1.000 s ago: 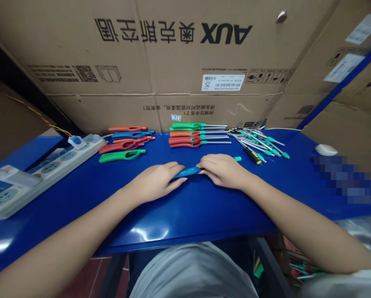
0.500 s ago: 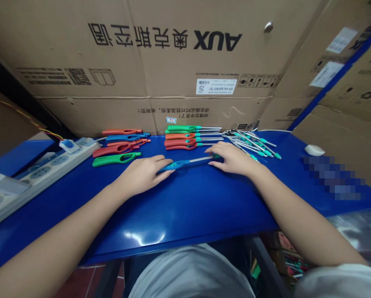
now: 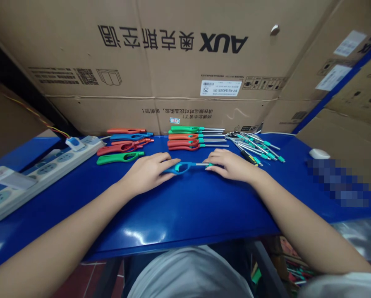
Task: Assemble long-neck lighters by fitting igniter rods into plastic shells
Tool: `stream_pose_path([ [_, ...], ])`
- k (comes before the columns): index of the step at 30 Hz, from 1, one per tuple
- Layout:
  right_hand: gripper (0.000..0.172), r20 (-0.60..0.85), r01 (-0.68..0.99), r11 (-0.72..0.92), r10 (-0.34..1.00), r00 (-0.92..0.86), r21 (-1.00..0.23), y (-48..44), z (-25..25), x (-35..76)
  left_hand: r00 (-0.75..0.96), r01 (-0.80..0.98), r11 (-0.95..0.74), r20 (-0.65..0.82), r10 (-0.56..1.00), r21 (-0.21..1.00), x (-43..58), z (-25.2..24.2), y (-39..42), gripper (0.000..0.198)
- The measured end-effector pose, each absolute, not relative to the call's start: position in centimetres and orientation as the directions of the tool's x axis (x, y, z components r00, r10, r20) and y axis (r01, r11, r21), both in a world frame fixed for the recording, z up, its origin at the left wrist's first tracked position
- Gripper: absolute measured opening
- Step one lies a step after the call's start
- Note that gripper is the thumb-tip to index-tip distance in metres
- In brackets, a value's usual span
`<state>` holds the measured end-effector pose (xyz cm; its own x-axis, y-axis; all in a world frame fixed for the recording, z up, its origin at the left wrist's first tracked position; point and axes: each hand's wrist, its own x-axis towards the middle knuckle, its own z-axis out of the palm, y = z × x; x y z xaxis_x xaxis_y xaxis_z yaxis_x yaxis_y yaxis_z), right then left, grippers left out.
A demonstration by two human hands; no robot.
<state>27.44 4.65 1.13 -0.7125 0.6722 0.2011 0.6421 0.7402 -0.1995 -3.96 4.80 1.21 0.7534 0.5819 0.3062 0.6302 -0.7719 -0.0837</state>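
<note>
My left hand is closed around the rear of a blue lighter handle, whose trigger opening and a teal piece inside it show. A thin silver metal tube lines up with the handle's front end. Pinched on that tube near a teal part is my right hand; its fingers hide the tube's far end. Whether the tube sits inside the handle I cannot tell. Behind my left hand lie loose handles, among them a green handle and a red handle.
Several lighters with tubes, including a red one, lie in a row at the back. Right of them is a pile of metal tubes with teal ends. A power strip runs along the left; a white object lies right. Cardboard stands behind.
My right hand has come closer to my left, and less of the tube shows between them. The blue handle has turned so its opening shows more. The view has shifted slightly.
</note>
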Motion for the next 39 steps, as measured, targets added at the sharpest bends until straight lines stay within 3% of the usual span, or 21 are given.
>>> stream_pose_path([
  [5,0.032,0.191,0.593,0.772,0.633,-0.750,-0.230,3.0,0.9,24.9,0.784,0.553,-0.825,0.411,0.466,-0.118,-3.0,0.0,4.0,0.035],
  [9,0.034,0.237,0.598,0.781,0.624,-0.744,-0.181,2.9,0.9,24.9,0.783,0.547,-0.828,0.425,0.454,-0.124,-2.8,-0.2,3.8,0.035],
  [15,0.028,0.392,0.611,0.791,0.551,-0.736,0.035,3.0,0.9,25.3,0.708,0.599,-0.799,0.428,0.562,0.058,-3.1,0.1,3.6,0.035],
  [20,0.031,0.374,0.594,0.790,0.509,-0.775,0.154,2.6,0.1,24.8,0.694,0.600,-0.787,0.395,0.602,0.145,-2.8,-0.3,2.9,0.035],
  [24,0.030,0.324,0.608,0.786,0.549,-0.770,0.114,2.5,-0.6,24.6,0.691,0.610,-0.775,0.366,0.623,0.167,-2.4,-0.7,2.3,0.035],
  [27,0.028,0.257,0.619,0.785,0.595,-0.761,0.018,2.4,-1.1,24.4,0.700,0.609,-0.773,0.339,0.629,0.177,-2.4,-1.1,2.1,0.033],
  [31,0.025,0.184,0.635,0.767,0.641,-0.745,-0.097,2.2,-1.4,24.2,0.735,0.611,-0.784,0.287,0.614,0.114,-2.4,-1.3,2.1,0.035],
  [39,0.027,0.042,0.691,0.709,0.702,-0.711,-0.138,2.6,0.3,24.7,0.728,0.631,-0.761,0.226,0.647,0.147,-1.6,-0.7,2.1,0.047],
])
